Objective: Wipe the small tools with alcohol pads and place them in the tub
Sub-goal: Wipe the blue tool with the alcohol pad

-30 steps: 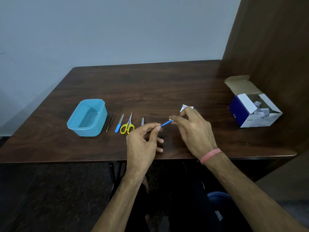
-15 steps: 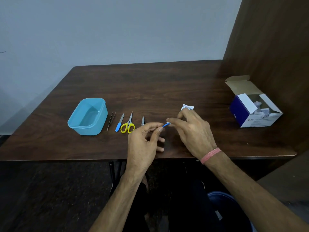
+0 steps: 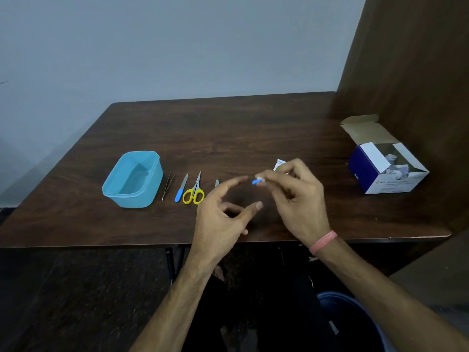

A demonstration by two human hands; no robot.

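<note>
My right hand (image 3: 297,199) pinches a small blue-handled tool (image 3: 255,182) together with a white alcohol pad (image 3: 260,179) at its fingertips. My left hand (image 3: 223,214) hovers just left of it, fingers spread, holding nothing. A light blue tub (image 3: 133,179) stands on the table at the left. Beside the tub, from left to right, lie tweezers (image 3: 168,185), a blue-handled file (image 3: 181,191), yellow-handled scissors (image 3: 194,191) and a small metal tool (image 3: 217,183) partly behind my left hand.
An open blue and white box of alcohol pads (image 3: 385,168) stands at the right, against a brown wooden panel (image 3: 411,72). A torn white wrapper (image 3: 279,164) lies behind my right hand. The table's front edge (image 3: 101,243) runs below my wrists. A blue bin (image 3: 355,323) sits underneath.
My left hand let go of the blue-handled tool and opened. My right hand now holds the tool alone, with only a short blue end showing.
</note>
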